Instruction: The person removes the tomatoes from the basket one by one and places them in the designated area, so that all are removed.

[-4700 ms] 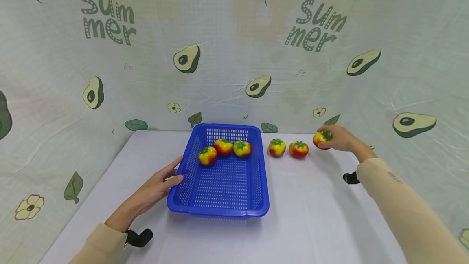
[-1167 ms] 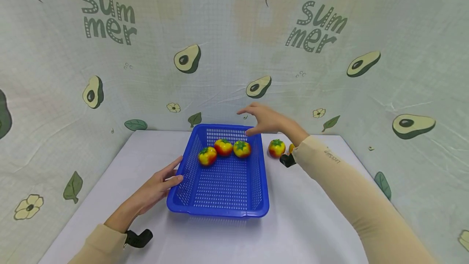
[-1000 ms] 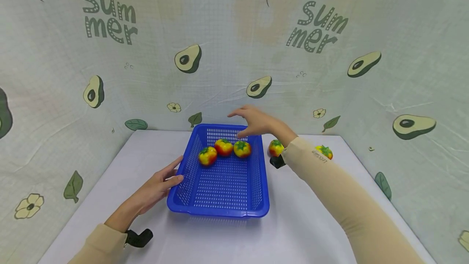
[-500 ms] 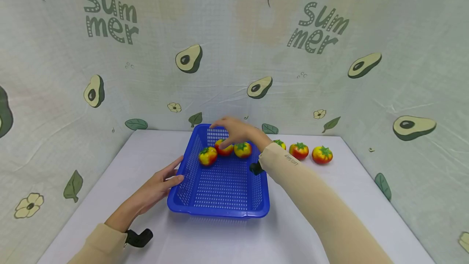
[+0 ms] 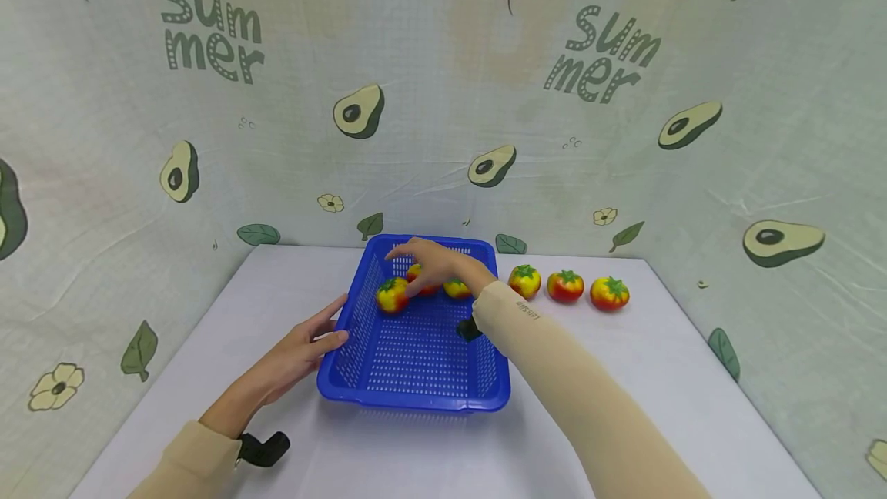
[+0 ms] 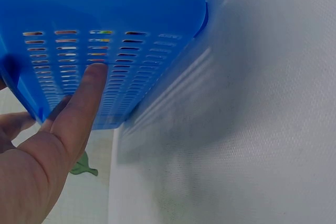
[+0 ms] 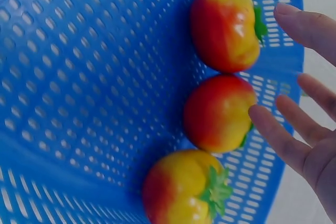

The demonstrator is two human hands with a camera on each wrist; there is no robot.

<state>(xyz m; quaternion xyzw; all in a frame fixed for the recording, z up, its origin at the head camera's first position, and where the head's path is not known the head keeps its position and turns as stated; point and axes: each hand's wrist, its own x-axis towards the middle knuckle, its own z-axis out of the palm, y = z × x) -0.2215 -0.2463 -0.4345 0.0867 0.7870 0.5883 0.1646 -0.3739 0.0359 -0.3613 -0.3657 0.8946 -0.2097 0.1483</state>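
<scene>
My left hand (image 5: 298,353) holds the left side of a blue plastic basket (image 5: 416,404). Its thumb lies at the rim, and in the left wrist view a straight finger (image 6: 86,98) presses the slotted outer wall. Over the basket's far end reaches my right hand (image 5: 431,262), fingers spread and nothing held. Beneath it sit three tomato-like fruits, red and yellow with green leafy tops: a left one (image 5: 392,296), a middle one (image 7: 218,114) and a right one (image 5: 456,289). The hand partly covers the latter two in the head view; whether a fingertip touches one I cannot tell.
On the white table (image 5: 624,383), right of the basket, three similar fruits stand in a row: a near one (image 5: 524,282), a middle one (image 5: 565,286) and a far-right one (image 5: 610,293). A printed cloth (image 5: 430,45) hangs behind and at the sides.
My right hand has let go of the far-right fruit, which stays on the table. The hand has moved left and then down over the fruits in the basket. My left hand has stayed put.
</scene>
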